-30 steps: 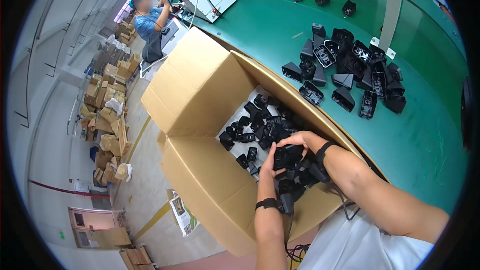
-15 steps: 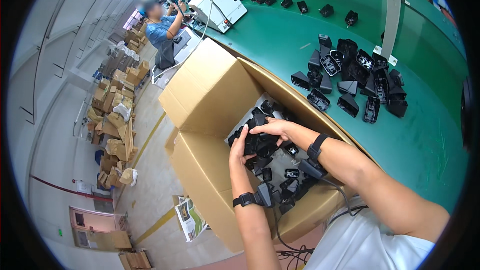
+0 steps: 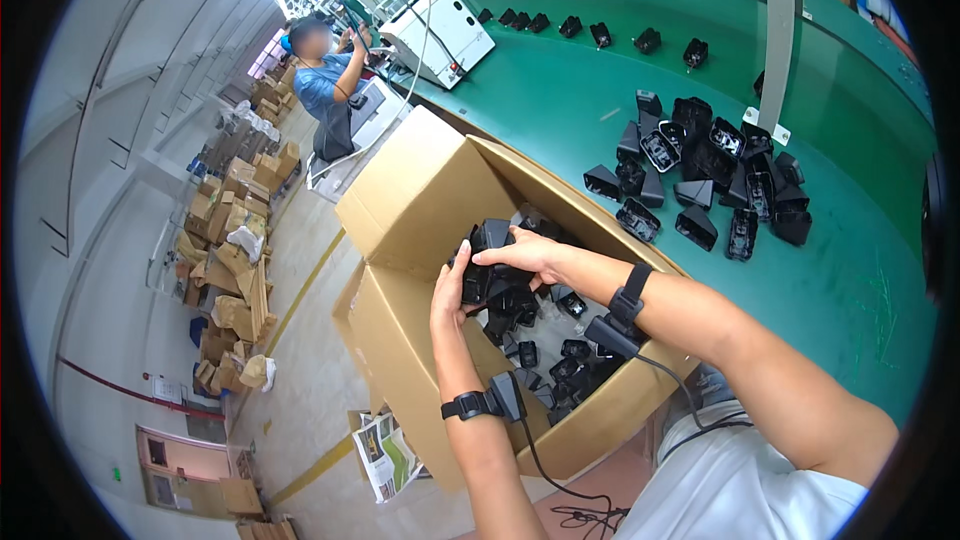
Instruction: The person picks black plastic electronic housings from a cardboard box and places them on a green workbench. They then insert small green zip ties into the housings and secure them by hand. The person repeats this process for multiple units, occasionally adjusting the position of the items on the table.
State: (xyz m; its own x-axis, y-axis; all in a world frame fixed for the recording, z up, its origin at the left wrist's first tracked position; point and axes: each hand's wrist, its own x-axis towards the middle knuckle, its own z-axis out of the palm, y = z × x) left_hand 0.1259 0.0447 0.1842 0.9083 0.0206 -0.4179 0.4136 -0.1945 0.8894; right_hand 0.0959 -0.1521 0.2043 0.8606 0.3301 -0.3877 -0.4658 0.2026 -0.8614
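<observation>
Black parts (image 3: 492, 233), partly hidden, fingers (image 3: 460, 262) around

"Where did the head view look from?"

"From the left side of the person's head, facing down and forward over the left hand (image 3: 452, 285) and right hand (image 3: 525, 255)."

"How near was it?"

"Close: the left forearm (image 3: 475, 430) rose from the lower edge, the right forearm (image 3: 710, 325) slanted in from the lower right, and the camera saw down into the carton (image 3: 410, 340)."

"And how wide?"

"Very. The fisheye took in the green bench (image 3: 550, 110) at right, the floor (image 3: 325, 340) at left and, well off, a co-worker (image 3: 325, 85). Straight edges bowed toward its dark rim."
</observation>
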